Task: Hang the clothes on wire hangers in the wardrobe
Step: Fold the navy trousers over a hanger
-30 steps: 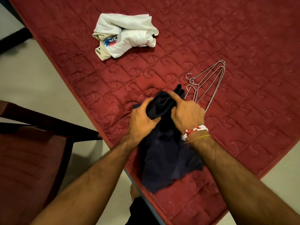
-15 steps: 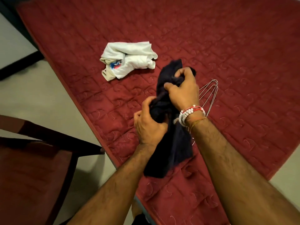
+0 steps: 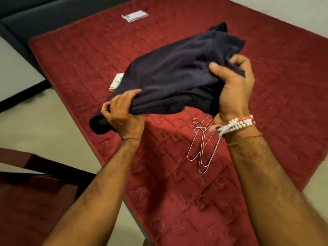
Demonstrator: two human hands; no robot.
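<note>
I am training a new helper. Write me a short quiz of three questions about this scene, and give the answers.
1. True or false: the thin metal wire hangers lie on the red quilted bedcover, held by nobody.
2. What does the person hold up? A) the dark navy fabric garment B) the crumpled white cloth C) one hanger
3. Which wrist wears the white-and-red bead bracelet?
Key: 1 true; 2 A; 3 the right wrist.
</note>
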